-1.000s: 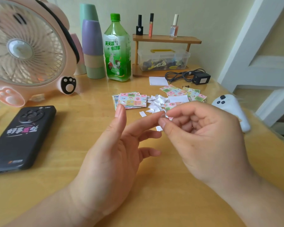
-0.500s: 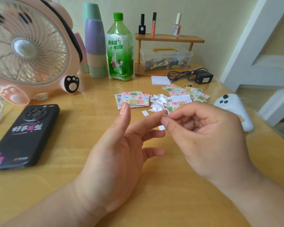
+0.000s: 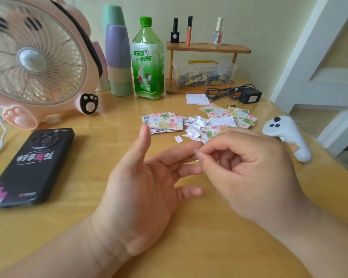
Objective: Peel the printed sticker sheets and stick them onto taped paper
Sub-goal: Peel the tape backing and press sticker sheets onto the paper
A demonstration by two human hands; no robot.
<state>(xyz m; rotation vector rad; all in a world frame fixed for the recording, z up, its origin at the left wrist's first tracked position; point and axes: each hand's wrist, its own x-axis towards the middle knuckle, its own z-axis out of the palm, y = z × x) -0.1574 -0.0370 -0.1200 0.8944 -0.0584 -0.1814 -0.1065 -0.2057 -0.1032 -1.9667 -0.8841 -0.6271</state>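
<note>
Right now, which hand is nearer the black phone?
Left. The left hand is just right of the black phone; the right hand, pinching a paper scrap, is farther right.

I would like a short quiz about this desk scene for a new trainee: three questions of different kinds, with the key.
1. True or false: the black phone in a printed case lies to the left of the open left hand.
2. What stands on the top shelf of the small wooden rack? A: three slim cosmetic bottles; B: a red mug; C: a pair of scissors.
3. Fill in: the right hand pinches at the tip of the left hand's ____ finger.
Key: 1 true; 2 A; 3 index.
</note>
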